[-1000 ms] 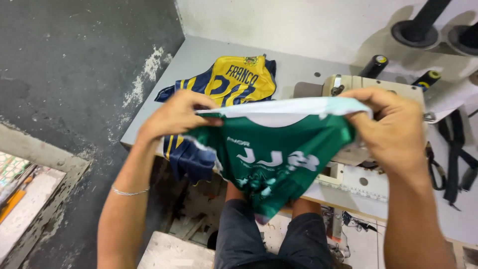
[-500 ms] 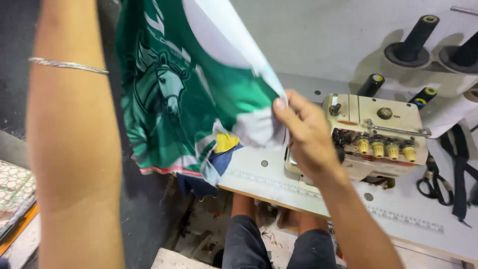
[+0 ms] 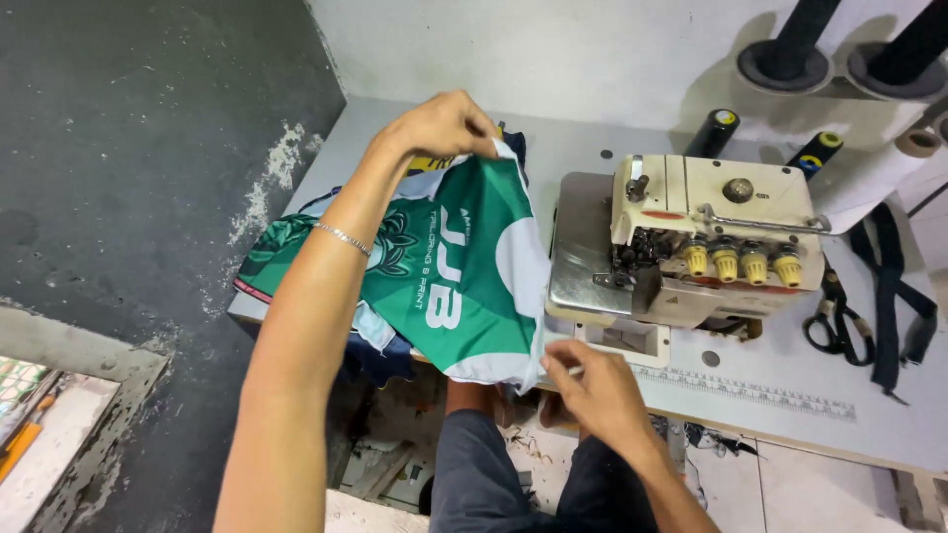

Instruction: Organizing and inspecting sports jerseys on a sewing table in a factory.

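Green-white jersey (image 3: 464,286) — left hand (image 3: 444,126) top edge, right hand (image 3: 592,385) bottom corner

I'm seeing the green jersey (image 3: 464,286) with white panels and white lettering lying spread flat on the table's left side, its far edge lifting, its near corner hanging over the near edge.

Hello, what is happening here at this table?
A person sits at a sewing table and handles a green and white jersey. The left hand pinches the far edge of the jersey and lifts it, while the right hand grips its near edge at the table's front. The jersey lies spread over other garments, just left of a cream sewing machine. Black scissors rest to the right of the machine.
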